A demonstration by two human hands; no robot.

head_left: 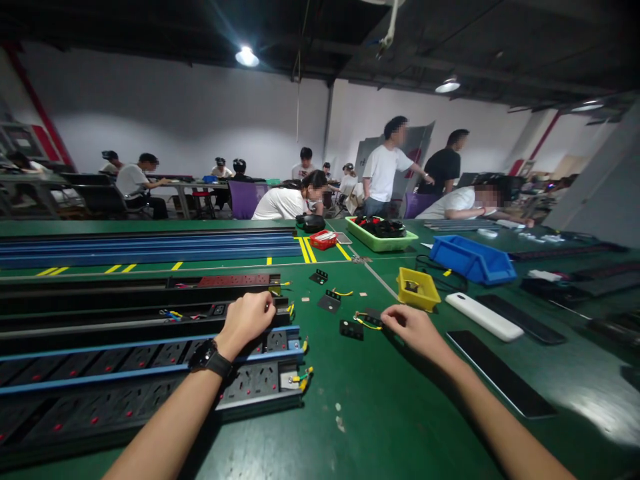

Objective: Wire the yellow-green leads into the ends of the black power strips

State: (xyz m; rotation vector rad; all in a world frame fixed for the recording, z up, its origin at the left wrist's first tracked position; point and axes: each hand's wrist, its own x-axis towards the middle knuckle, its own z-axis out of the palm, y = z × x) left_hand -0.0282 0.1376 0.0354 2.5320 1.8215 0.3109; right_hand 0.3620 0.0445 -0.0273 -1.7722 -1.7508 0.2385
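My left hand (250, 317), with a black watch at the wrist, is closed at the right end of a black socket rail (150, 323); what its fingers hold, if anything, is hidden. Below it lie a blue-edged socket strip (140, 360) and a silver-ended one (250, 385), with yellow-green wires at their ends. My right hand (407, 327) pinches a small black bracket (371, 318) with a yellow-green wire. Just left of that lies another black bracket (351, 329). Two more brackets (330, 301) (319, 276) rest farther back on the green table (350, 400).
A yellow bin (419, 289), a blue bin (473, 259) and a white power bank (483, 317) stand right of centre. A dark phone (500, 372) lies near my right forearm. Behind are a green tray (383, 241), a red basket (323, 240) and blue rails (150, 247). People sit beyond.
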